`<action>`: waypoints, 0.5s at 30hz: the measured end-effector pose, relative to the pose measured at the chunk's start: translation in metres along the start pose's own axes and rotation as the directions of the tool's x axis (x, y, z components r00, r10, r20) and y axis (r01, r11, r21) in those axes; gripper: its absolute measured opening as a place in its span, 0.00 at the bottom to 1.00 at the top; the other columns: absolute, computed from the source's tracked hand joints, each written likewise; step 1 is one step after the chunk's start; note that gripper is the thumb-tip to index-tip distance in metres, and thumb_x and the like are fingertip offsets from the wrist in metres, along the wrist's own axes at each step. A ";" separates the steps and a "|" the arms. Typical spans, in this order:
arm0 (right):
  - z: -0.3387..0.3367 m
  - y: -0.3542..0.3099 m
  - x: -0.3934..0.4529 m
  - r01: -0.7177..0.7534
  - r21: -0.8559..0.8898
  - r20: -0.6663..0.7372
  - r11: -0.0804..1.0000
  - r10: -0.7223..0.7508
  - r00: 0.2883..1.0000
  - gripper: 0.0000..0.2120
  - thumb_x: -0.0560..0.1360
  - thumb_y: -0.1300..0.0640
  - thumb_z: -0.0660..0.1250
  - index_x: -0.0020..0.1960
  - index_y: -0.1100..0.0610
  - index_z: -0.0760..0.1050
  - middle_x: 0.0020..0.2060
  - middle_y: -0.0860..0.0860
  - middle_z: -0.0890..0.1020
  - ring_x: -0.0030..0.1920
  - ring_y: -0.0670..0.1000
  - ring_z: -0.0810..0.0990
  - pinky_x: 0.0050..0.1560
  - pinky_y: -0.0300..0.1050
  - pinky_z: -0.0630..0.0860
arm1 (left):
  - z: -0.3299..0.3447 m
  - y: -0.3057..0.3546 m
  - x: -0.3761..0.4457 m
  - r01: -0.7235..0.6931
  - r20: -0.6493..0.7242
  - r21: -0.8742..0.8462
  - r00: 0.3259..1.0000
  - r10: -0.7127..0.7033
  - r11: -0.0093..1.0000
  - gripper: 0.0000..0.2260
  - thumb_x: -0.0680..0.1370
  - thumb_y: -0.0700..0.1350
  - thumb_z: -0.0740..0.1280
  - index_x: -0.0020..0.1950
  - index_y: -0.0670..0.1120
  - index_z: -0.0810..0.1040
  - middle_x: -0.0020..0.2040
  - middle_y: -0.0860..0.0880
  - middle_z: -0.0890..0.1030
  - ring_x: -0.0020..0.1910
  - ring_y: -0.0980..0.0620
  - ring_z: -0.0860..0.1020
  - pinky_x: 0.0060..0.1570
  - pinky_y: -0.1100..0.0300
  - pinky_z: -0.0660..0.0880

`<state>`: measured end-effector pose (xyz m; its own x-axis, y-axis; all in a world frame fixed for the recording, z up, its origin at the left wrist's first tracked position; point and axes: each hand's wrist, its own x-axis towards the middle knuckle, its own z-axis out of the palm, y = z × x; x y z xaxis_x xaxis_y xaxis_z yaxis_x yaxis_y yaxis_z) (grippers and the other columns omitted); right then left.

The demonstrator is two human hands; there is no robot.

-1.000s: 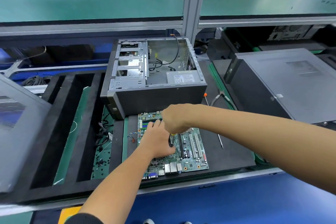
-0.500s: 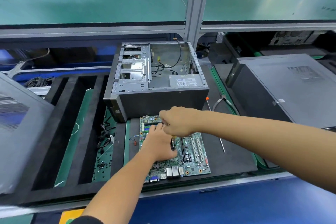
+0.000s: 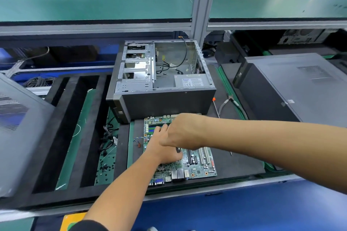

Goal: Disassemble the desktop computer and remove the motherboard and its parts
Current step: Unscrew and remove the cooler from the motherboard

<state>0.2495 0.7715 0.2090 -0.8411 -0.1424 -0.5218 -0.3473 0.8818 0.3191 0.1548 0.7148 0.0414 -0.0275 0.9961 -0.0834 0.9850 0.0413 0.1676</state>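
The green motherboard lies flat on a black mat in front of the opened grey computer case. The case holds a power supply and loose black cables. My left hand rests on the middle of the board, fingers stretched toward the memory slots, with a small black part showing by its thumb. My right hand reaches across from the right and hangs over my left hand, back up. Its fingers point down and are hidden, so what they touch cannot be seen.
An orange-handled screwdriver and grey-handled pliers lie right of the case. A closed computer stands at the right. A grey side panel leans at the left. Loose cables and several black screws lie left of the board.
Both hands stay over the motherboard, the right hand slightly closer over the left. The view has shifted a little.
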 end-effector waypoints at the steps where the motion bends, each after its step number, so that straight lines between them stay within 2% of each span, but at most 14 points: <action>1: 0.002 0.005 0.001 -0.019 0.071 -0.039 0.997 0.022 0.999 0.20 0.74 0.59 0.69 0.63 0.57 0.65 0.31 0.48 0.65 0.30 0.51 0.67 0.28 0.46 0.63 | -0.001 0.001 0.000 0.001 -0.008 -0.003 1.000 -0.001 1.000 0.18 0.69 0.62 0.59 0.50 0.52 0.74 0.42 0.54 0.75 0.51 0.49 0.70 0.55 0.51 0.63; 3: 0.007 0.016 0.001 -0.129 0.375 -0.029 0.918 0.151 0.988 0.13 0.74 0.57 0.68 0.56 0.56 0.69 0.33 0.46 0.66 0.35 0.50 0.68 0.31 0.46 0.62 | -0.002 0.000 -0.001 -0.010 -0.037 0.020 0.999 0.010 1.000 0.18 0.68 0.63 0.60 0.45 0.50 0.74 0.40 0.53 0.74 0.49 0.49 0.70 0.55 0.50 0.65; 5: 0.014 0.023 0.000 -0.230 0.619 0.031 0.751 0.270 0.962 0.05 0.76 0.56 0.64 0.49 0.56 0.70 0.35 0.47 0.70 0.40 0.52 0.71 0.35 0.47 0.65 | 0.000 0.000 0.001 -0.001 -0.051 0.068 0.999 0.004 0.998 0.26 0.67 0.65 0.58 0.53 0.47 0.75 0.51 0.49 0.76 0.54 0.46 0.69 0.56 0.50 0.64; 7: 0.021 0.027 0.003 -0.297 0.672 0.063 0.678 0.347 0.936 0.03 0.76 0.57 0.61 0.45 0.57 0.71 0.36 0.49 0.73 0.43 0.55 0.76 0.38 0.49 0.70 | 0.001 0.000 0.002 0.014 -0.051 0.116 0.999 -0.008 0.993 0.33 0.67 0.70 0.54 0.58 0.46 0.74 0.57 0.46 0.73 0.56 0.45 0.67 0.57 0.49 0.62; 10: 0.022 0.028 0.008 -0.327 0.710 0.115 0.624 0.356 0.927 0.05 0.75 0.60 0.60 0.40 0.56 0.69 0.37 0.54 0.78 0.40 0.58 0.82 0.42 0.54 0.78 | 0.000 -0.002 0.002 0.035 -0.061 0.028 0.998 -0.034 0.999 0.38 0.69 0.74 0.48 0.59 0.46 0.76 0.56 0.46 0.74 0.54 0.47 0.67 0.57 0.50 0.62; 12: 0.022 0.028 0.014 -0.332 0.702 0.130 0.629 0.346 0.929 0.05 0.75 0.62 0.59 0.40 0.57 0.71 0.38 0.57 0.81 0.40 0.58 0.82 0.41 0.53 0.79 | -0.002 -0.003 0.001 0.051 -0.043 -0.069 0.998 -0.054 0.996 0.32 0.70 0.71 0.48 0.50 0.47 0.76 0.53 0.46 0.74 0.49 0.50 0.62 0.54 0.53 0.60; 14: 0.019 0.027 0.020 -0.347 0.690 0.146 0.636 0.347 0.926 0.05 0.75 0.63 0.59 0.44 0.60 0.74 0.36 0.59 0.82 0.38 0.57 0.83 0.39 0.51 0.79 | -0.005 -0.004 -0.001 0.062 0.013 -0.131 0.998 -0.061 0.989 0.20 0.71 0.65 0.54 0.38 0.48 0.69 0.48 0.47 0.71 0.47 0.52 0.59 0.51 0.55 0.57; 15: 0.017 0.027 0.022 -0.355 0.682 0.154 0.639 0.350 0.924 0.06 0.74 0.64 0.59 0.45 0.62 0.75 0.35 0.59 0.83 0.36 0.56 0.84 0.38 0.50 0.79 | -0.007 -0.004 -0.001 0.074 0.044 -0.185 0.997 -0.067 0.980 0.17 0.71 0.63 0.59 0.38 0.49 0.69 0.47 0.47 0.69 0.48 0.52 0.58 0.51 0.56 0.57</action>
<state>0.2285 0.7997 0.1924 -0.8349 0.2461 -0.4923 0.3601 0.9207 -0.1504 0.1494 0.7144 0.0476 -0.0863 0.9867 -0.1376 0.9317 0.1288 0.3397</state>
